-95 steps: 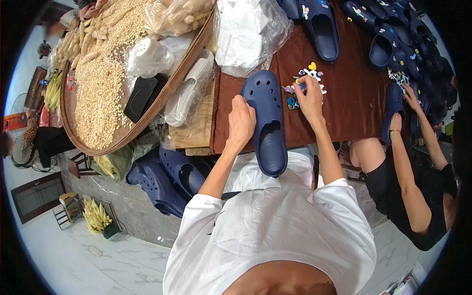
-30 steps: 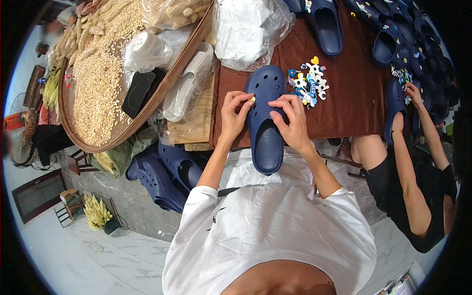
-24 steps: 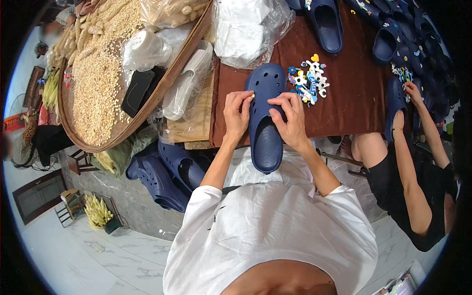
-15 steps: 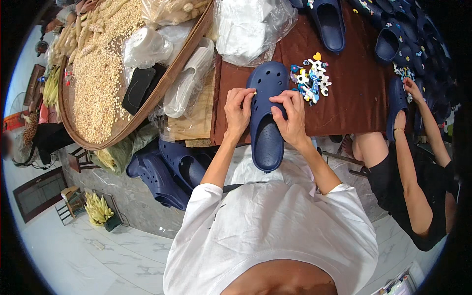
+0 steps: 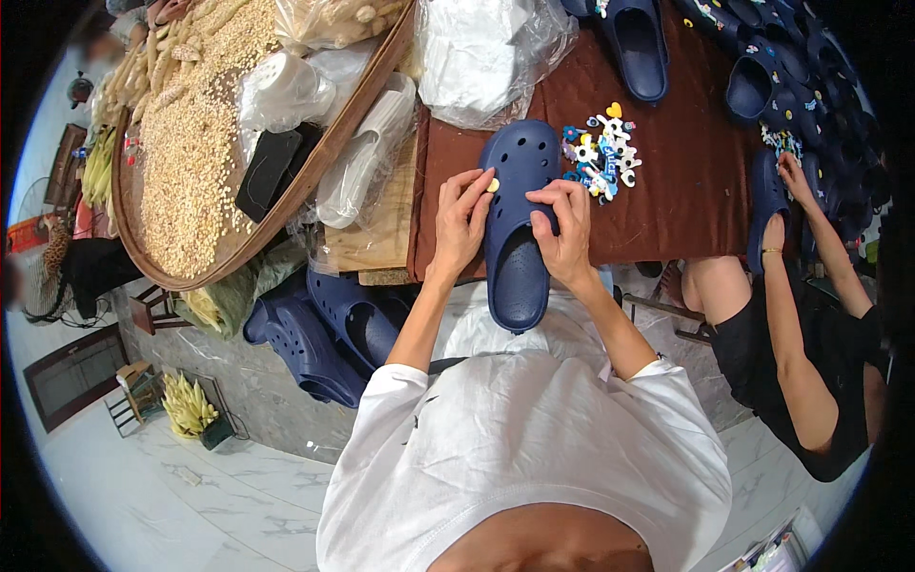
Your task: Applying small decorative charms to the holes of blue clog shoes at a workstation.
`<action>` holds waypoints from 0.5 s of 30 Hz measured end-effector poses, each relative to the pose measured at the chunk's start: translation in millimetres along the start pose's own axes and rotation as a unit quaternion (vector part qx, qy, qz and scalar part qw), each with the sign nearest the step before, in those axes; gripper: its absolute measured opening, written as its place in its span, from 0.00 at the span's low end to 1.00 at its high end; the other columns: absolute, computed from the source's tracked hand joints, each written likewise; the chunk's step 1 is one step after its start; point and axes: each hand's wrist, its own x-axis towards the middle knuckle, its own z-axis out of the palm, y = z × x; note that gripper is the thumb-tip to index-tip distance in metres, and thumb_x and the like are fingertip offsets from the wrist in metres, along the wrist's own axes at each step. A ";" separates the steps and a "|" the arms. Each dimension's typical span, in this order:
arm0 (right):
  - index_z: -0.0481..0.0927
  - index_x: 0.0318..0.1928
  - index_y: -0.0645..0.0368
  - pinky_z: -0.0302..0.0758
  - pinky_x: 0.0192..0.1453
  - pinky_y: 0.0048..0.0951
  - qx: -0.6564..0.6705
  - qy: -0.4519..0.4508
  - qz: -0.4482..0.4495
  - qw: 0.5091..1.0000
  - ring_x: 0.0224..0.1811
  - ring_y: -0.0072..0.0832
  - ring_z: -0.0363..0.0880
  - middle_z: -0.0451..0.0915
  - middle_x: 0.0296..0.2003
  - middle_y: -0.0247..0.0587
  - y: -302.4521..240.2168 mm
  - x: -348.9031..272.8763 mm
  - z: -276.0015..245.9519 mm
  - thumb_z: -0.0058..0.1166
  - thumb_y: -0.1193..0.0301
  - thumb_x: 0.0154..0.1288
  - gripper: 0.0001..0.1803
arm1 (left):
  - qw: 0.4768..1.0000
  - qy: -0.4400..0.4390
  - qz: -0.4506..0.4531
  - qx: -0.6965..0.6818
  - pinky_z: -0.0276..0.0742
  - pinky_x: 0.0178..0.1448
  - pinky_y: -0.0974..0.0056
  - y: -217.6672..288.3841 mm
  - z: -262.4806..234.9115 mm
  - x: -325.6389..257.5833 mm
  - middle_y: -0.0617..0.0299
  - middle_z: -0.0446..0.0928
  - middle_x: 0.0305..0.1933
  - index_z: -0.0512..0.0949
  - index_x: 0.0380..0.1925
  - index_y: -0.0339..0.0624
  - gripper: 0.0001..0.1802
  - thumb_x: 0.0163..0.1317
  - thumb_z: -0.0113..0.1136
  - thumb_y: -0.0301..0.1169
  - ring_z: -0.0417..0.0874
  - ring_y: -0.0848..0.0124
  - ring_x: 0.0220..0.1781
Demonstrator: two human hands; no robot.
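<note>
Left hand point(image 5: 459, 215) pinches yellow charm point(image 5: 493, 186) at navy clog point(image 5: 515, 212), eleven o'clock; right hand point(image 5: 564, 229) grips clog, three o'clock; slack pinch could drop charm.

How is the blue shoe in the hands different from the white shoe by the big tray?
The blue shoe is dark navy, while the white shoe is pale all over. The blue shoe is bare, but the white shoe is wrapped in clear plastic. The left hand and right hand are at the blue shoe; no hand touches the white shoe. Both have a wide opening for a foot.
</note>
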 end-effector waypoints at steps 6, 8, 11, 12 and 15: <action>0.82 0.45 0.58 0.68 0.56 0.41 0.003 0.009 0.003 1.000 0.49 0.42 0.71 0.72 0.42 0.47 0.1 -2.5 2.5 0.57 0.62 0.65 0.14 | 0.997 -0.023 -0.041 -0.057 0.75 0.56 0.60 -8.3 -1.4 1.8 0.53 0.79 0.54 0.82 0.46 0.39 0.12 0.61 0.66 0.24 0.78 0.58 0.55; 0.82 0.45 0.58 0.69 0.56 0.41 0.001 0.016 0.005 1.000 0.49 0.42 0.71 0.72 0.42 0.47 0.4 -2.8 3.5 0.57 0.62 0.65 0.14 | 0.992 -0.015 -0.062 -0.112 0.75 0.54 0.62 -11.4 0.3 2.4 0.54 0.78 0.52 0.81 0.42 0.40 0.09 0.61 0.66 0.24 0.79 0.62 0.54; 0.82 0.44 0.58 0.69 0.55 0.41 0.010 0.019 0.007 1.000 0.48 0.42 0.72 0.72 0.42 0.47 -0.3 -2.7 5.8 0.58 0.63 0.64 0.14 | 0.983 0.000 -0.091 -0.161 0.75 0.52 0.64 -12.1 2.6 1.6 0.57 0.77 0.51 0.81 0.41 0.40 0.09 0.60 0.68 0.25 0.78 0.67 0.53; 0.82 0.44 0.58 0.69 0.55 0.41 0.009 0.019 0.007 1.000 0.48 0.42 0.72 0.72 0.42 0.47 0.1 -3.3 6.0 0.58 0.63 0.64 0.14 | 0.983 -0.001 -0.092 -0.161 0.75 0.52 0.64 -12.3 2.4 1.7 0.57 0.77 0.51 0.81 0.41 0.40 0.09 0.60 0.68 0.25 0.78 0.67 0.53; 0.82 0.44 0.58 0.69 0.55 0.41 0.009 0.027 0.002 1.000 0.48 0.42 0.72 0.72 0.42 0.47 4.9 -5.1 7.8 0.58 0.63 0.64 0.14 | 0.981 -0.018 -0.106 -0.162 0.74 0.51 0.66 -12.9 3.3 4.3 0.58 0.76 0.51 0.81 0.40 0.40 0.09 0.59 0.69 0.27 0.77 0.69 0.52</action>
